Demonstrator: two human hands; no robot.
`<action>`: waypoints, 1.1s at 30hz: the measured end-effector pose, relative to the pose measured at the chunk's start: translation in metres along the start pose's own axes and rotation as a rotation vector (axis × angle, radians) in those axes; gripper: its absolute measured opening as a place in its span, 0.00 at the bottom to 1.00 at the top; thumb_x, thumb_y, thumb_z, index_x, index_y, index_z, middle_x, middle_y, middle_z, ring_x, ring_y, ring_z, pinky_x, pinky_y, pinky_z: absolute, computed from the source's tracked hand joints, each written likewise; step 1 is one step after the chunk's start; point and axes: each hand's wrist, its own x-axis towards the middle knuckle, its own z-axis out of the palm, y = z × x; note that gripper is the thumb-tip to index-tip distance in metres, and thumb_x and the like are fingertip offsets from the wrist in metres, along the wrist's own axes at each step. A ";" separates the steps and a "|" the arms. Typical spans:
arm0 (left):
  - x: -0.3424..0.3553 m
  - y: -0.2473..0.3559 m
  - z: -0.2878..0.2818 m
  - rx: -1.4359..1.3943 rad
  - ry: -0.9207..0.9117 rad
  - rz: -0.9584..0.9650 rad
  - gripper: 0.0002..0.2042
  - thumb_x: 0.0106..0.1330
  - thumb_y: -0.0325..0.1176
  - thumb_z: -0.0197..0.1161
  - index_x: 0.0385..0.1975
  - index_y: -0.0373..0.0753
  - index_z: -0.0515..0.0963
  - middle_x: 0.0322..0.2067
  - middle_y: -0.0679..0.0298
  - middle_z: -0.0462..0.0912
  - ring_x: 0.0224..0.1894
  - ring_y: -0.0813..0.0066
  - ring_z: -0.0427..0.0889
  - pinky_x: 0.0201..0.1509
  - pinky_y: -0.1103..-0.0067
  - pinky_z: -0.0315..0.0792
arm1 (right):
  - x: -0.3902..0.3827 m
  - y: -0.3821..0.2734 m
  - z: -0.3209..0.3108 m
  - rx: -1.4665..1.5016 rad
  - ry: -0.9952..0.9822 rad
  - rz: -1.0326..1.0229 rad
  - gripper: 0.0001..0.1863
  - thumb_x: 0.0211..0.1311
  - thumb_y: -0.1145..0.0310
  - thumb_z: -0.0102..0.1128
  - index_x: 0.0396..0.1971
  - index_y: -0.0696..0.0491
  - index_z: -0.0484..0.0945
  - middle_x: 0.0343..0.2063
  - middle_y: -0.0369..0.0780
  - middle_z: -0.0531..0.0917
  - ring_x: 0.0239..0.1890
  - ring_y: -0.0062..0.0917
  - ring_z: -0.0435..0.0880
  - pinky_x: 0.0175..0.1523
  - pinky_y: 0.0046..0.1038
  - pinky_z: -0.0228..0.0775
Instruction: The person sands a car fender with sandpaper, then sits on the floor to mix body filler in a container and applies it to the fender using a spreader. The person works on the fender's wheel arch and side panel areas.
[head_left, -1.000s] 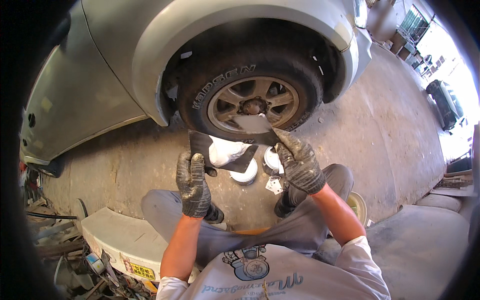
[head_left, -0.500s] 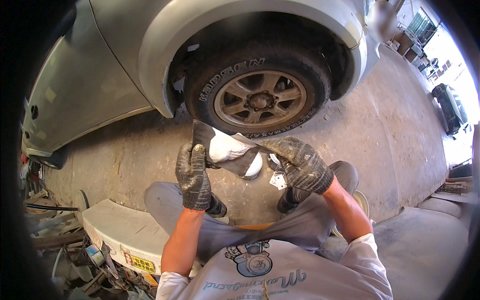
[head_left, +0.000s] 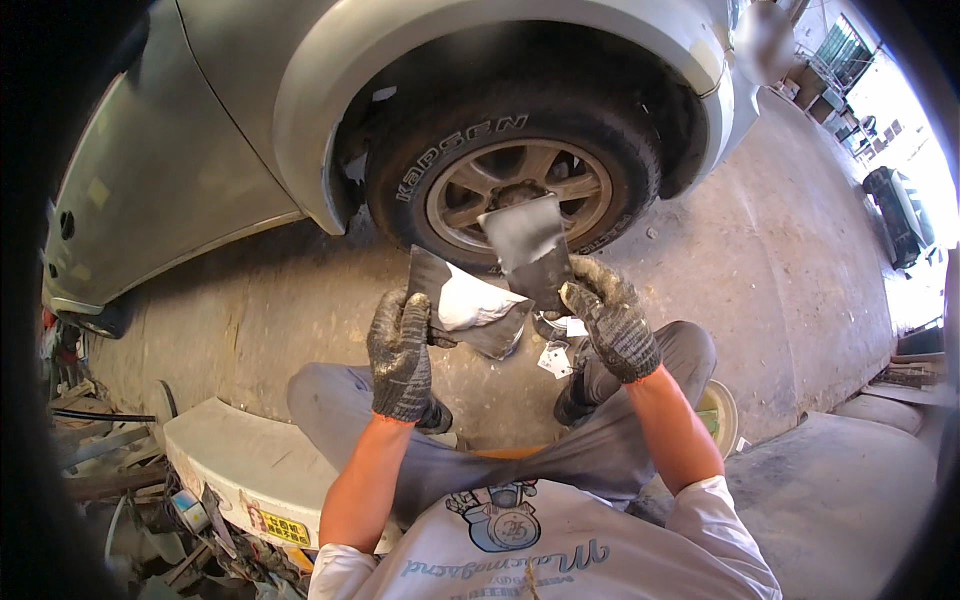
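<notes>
We see the person sitting on the concrete floor [head_left: 760,300] in front of the front wheel with bronze-coloured alloy spokes [head_left: 518,190] of a silver car [head_left: 200,150]. Both hands wear dark grey knitted work gloves.

The left hand [head_left: 400,350] is closed around the lower left edge of a dark grey flat board [head_left: 490,335], which it holds tilted between the knees and the wheel. This board works like a small tray: on it lies a heap of white paste [head_left: 470,300], touching the board over most of its middle part. The grip of this hand is clenched on the board.

The right hand [head_left: 612,318] grasps the lower end of a dark flat metal spreader blade [head_left: 525,245], which stands almost upright with its wide edge up, just beside the white paste and in front of the wheel. We cannot tell whether the blade touches the board.

Below the hands, on the floor between the shoes, lie some small white scraps [head_left: 555,358]. At the person's left side lies a white plastic car body part [head_left: 240,460], and near the right leg we see a round pale container [head_left: 722,410]; its content is hidden from us.
</notes>
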 end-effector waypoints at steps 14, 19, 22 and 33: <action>0.011 0.003 -0.004 0.024 0.057 0.025 0.07 0.70 0.33 0.51 0.37 0.36 0.72 0.23 0.69 0.71 0.23 0.82 0.72 0.26 0.83 0.72 | -0.013 0.023 -0.004 -0.852 -0.180 -0.330 0.17 0.56 0.76 0.52 0.47 0.53 0.75 0.38 0.48 0.80 0.37 0.39 0.81 0.44 0.35 0.73; 0.010 0.004 -0.005 -0.010 0.021 0.023 0.08 0.70 0.31 0.50 0.40 0.34 0.71 0.25 0.68 0.72 0.24 0.83 0.72 0.27 0.83 0.74 | -0.008 0.028 -0.004 -0.638 0.129 -0.172 0.16 0.59 0.74 0.52 0.48 0.56 0.74 0.38 0.49 0.80 0.36 0.36 0.82 0.43 0.32 0.73; 0.007 0.003 -0.005 0.014 -0.002 -0.052 0.06 0.69 0.31 0.51 0.37 0.34 0.71 0.25 0.67 0.73 0.22 0.82 0.73 0.26 0.83 0.73 | -0.011 0.025 -0.001 -0.520 0.102 -0.095 0.15 0.60 0.74 0.54 0.48 0.59 0.74 0.35 0.46 0.82 0.34 0.27 0.81 0.40 0.27 0.72; 0.005 0.002 -0.008 0.125 0.004 -0.065 0.07 0.69 0.32 0.53 0.37 0.35 0.72 0.24 0.68 0.73 0.22 0.82 0.73 0.25 0.83 0.72 | -0.023 0.034 0.004 -0.797 -0.160 -0.366 0.15 0.59 0.75 0.53 0.47 0.59 0.76 0.34 0.48 0.82 0.31 0.35 0.82 0.39 0.29 0.74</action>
